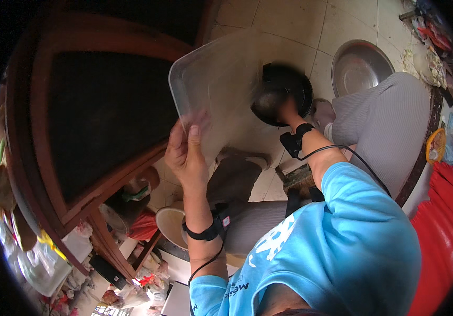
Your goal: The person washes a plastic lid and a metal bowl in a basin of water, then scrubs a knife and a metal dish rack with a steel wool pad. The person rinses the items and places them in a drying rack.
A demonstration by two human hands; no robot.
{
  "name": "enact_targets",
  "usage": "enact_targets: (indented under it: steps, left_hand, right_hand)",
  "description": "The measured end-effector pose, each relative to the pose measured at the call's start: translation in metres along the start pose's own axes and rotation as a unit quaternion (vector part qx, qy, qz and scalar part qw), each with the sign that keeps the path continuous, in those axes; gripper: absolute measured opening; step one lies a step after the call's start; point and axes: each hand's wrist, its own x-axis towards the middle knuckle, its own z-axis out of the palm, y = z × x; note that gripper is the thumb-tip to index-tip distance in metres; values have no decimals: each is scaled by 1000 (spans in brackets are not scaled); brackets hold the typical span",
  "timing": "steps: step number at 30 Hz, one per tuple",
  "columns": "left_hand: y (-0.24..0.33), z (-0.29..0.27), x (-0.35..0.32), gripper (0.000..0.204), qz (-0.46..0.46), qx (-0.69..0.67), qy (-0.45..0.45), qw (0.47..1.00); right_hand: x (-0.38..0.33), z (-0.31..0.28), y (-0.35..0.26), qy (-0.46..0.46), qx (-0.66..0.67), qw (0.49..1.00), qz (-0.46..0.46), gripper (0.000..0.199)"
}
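Precariously pinched clear rectangular plastic lid edge-only in left hand, risking slip; couldn't tell right hand grip within round black basin.

Pale floor tiles with thin dark joints lie beside reddish-brown wooden furniture with dark panels.

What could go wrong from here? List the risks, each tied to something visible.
The clear plastic piece might slip or tip, since only the left hand holds it, by its near edge.
The black cable from the right wrist strap hangs loose enough that it could snag when that arm moves.
The metal basin seems close to the right leg, so a shift might knock it.
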Motion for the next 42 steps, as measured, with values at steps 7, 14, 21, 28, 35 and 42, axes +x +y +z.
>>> enact_targets:
  steps: [7, 14, 21, 28, 35, 42]
  left_hand:
    - [1, -10, 2, 32, 29, 83, -10, 996]
    - [-3, -10, 3, 32, 36, 70, -9, 997]
    - [1, -5, 8, 32, -1, 98, -11, 995]
    - [5, 7, 11, 30, -21, 29, -20, 999]
    - [2, 12, 19, 27, 12, 37, -44, 998]
    - [5, 14, 19, 28, 16, 28, -56, 998]
  right_hand:
    - [13, -10, 21, -168, -24, 985, -21, 54]
    - [25, 36, 42, -52, 59, 994, 80, 48]
    - [12, -4, 25, -129, 375, 841, 369, 36]
    - [-21, -111, -10, 66, 11, 989, 129, 53]
    - [-47, -127, -14, 205, -173, 959, -90, 62]
    - [-62, -142, 13, 315, -109, 937, -102, 64]
